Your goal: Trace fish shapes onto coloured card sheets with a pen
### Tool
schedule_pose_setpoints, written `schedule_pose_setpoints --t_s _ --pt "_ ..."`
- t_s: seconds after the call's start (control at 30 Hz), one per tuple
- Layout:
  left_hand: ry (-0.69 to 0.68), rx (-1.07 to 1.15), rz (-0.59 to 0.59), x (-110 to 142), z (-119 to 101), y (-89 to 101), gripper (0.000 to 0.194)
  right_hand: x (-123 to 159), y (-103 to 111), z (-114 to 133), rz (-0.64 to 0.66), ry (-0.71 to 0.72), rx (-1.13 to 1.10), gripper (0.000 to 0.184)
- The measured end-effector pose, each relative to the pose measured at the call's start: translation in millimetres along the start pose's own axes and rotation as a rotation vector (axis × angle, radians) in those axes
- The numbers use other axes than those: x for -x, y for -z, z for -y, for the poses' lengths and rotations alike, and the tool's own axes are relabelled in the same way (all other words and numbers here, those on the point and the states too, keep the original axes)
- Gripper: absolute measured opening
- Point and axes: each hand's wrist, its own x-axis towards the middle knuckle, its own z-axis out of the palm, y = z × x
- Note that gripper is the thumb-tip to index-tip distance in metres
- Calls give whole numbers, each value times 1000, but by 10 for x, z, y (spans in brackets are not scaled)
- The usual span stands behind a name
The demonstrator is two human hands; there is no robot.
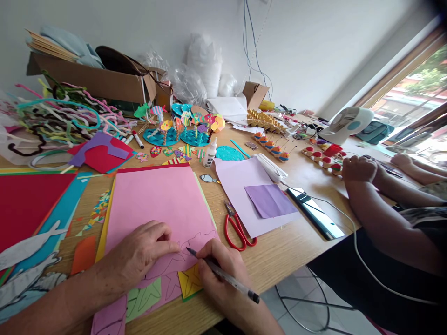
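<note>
My right hand (223,270) grips a black pen (232,280), its tip on a sheet of pink paper (157,200). Drawn outlines of fish-like shapes show on the paper between my hands. My left hand (143,251) rests on the same sheet, index finger stretched toward the pen tip and the other fingers partly bent. Under my wrists lie smaller cut pieces: a green piece (144,298) and a yellow piece (190,281), both with drawn lines. Red-handled scissors (237,230) lie to the right of the sheet, beside lilac paper (232,181) with a purple square (269,201) on it.
A white glue bottle (210,153) stands behind the pink sheet. Pipe cleaners (70,111) heap at the back left, near blue bases with paper fish (164,135). A phone (316,214) and a white cable lie at right, by another person's hands (361,170).
</note>
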Motion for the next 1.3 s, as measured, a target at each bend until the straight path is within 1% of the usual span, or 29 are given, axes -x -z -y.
schedule_pose_setpoints --t_s 0.17,0.3,0.47,0.63,0.73,0.83,0.93,1.03,1.1,1.3 --pt "-29 -24 -8 -13 -15 35 43 -7 1 4 -15 -2 -7 18" --pt "-31 -42 -3 -25 -15 47 43 -16 2 3 1 3 -17 18" --pt "-41 -36 -11 -37 -22 49 42 -9 2 -25 -30 -13 -22 15" --pt "-47 -66 -46 -45 -48 51 42 -6 8 -4 -7 13 -21 15" --pt "-38 -60 -31 -50 -53 55 42 -10 9 20 14 44 -1 17" --pt "-37 -58 -22 -49 -38 56 39 -10 4 29 8 68 21 19" --pt "-57 -47 -24 -41 -15 53 39 -10 -1 28 13 77 32 19" --pt "-57 -30 -43 -34 -4 53 40 -19 0 25 16 91 44 19" --pt "-50 -27 -32 -34 -6 54 40 -28 3 21 8 98 50 19" --pt "-23 -31 -23 -38 -13 49 40 -30 -1 21 10 85 60 18"
